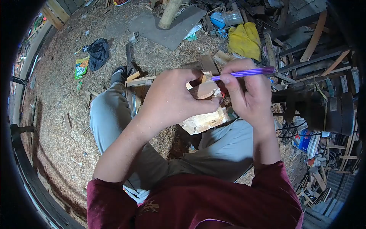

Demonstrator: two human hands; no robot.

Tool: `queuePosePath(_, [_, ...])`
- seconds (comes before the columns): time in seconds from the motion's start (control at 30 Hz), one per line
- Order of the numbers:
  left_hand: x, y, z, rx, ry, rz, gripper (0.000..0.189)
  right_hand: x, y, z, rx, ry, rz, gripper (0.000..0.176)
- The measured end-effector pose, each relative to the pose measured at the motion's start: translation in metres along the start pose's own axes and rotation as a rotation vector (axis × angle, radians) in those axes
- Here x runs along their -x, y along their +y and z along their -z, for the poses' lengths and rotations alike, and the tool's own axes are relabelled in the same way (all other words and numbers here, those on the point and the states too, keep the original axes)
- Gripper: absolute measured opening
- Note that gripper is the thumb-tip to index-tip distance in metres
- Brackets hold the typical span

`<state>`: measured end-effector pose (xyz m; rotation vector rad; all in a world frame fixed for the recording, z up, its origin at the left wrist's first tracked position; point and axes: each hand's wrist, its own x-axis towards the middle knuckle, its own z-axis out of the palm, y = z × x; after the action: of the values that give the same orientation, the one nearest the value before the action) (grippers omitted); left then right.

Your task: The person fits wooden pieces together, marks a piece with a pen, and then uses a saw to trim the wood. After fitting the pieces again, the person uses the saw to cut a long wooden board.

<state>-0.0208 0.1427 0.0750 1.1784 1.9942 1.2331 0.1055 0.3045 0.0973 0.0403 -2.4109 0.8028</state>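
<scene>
My left hand (173,95) curls around a small brown wooden piece (206,90), thumb below and fingers above it. In my right hand (248,89) is a slim purple striped paintbrush (248,72), pinched between thumb and fingers. Its narrow end points left and meets the wooden piece near my left fingertips; the very tip is hard to make out. Beneath both hands, over my lap, lies a pale, stained, crumpled sheet or tray (204,121), partly covered by my left hand.
Wood shavings cover the ground (65,99). A black plastic bag (98,53) and a green-yellow packet (81,67) lie at the left. Ahead are a grey board (152,28), a wooden post (169,15) and a yellow sack (245,40). Scrap wood and a dark machine (335,110) crowd the right.
</scene>
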Motion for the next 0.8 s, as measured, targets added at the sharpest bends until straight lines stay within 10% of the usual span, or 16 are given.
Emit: queuePosePath(0.8, [-0.0031, 0.0001, -0.001, -0.033, -0.014, 0.015, 0.052, -0.0013, 0.0063, -0.0044, 0.023, -0.049, 0.156, 0.018])
